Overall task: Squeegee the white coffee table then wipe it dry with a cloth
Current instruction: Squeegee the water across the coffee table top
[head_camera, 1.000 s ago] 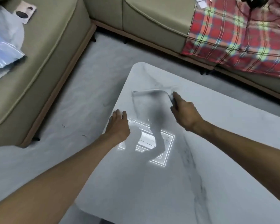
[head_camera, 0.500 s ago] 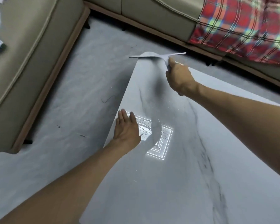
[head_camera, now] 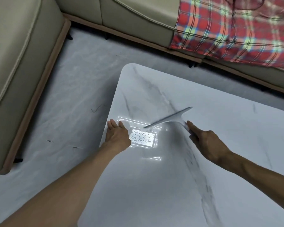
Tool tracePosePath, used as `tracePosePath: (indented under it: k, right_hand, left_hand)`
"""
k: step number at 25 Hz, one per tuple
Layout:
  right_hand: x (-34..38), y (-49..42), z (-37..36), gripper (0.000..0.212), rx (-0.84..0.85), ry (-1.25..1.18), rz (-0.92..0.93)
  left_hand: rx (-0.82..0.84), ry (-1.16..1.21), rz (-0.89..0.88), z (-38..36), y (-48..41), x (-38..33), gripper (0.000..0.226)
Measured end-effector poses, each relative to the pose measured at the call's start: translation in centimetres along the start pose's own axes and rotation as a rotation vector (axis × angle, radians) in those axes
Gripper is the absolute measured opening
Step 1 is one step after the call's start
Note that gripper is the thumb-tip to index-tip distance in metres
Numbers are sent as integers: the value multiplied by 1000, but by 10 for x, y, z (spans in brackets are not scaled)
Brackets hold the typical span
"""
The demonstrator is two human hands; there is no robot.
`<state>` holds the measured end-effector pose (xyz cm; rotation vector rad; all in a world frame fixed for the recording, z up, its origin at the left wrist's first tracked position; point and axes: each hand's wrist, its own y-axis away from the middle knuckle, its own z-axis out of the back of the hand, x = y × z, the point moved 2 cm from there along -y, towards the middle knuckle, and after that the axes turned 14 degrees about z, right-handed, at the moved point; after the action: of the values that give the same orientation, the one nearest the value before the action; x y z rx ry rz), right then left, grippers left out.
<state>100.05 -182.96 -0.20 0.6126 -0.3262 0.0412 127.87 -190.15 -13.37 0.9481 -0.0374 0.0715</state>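
The white marble-veined coffee table [head_camera: 220,128] fills the lower right of the head view. My right hand [head_camera: 205,141] grips the handle of a white squeegee [head_camera: 169,118], index finger stretched along it. Its blade lies slanted on the tabletop near the left side, just above a bright ceiling-light reflection speckled with water drops [head_camera: 143,137]. My left hand [head_camera: 117,133] rests flat on the table's left edge, fingers straight, beside that wet patch. No cloth is in sight.
A beige sofa [head_camera: 23,54] wraps around the left and far sides, with a red plaid blanket [head_camera: 228,30] draped over its right part. Grey floor [head_camera: 72,112] lies between sofa and table, with a few dark scraps on it.
The squeegee has been pulled back from the table's far corner toward me to the middle-left area, and its blade now slants. My left hand stays on the left edge.
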Motion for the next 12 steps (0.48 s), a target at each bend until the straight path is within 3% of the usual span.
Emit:
tracePosePath:
  k: [5, 8, 12]
  right_hand:
    - [10, -106, 42, 43, -284, -110, -70]
    - [11, -142, 37, 41, -290, -129, -165]
    - [2, -92, -6, 38, -266, -92, -142]
  left_hand:
    - [7, -20, 11, -6, -5, 0, 85]
    - [-2, -36, 20, -9, -9, -1, 85]
    - [4, -42, 38, -11, -11, -2, 87]
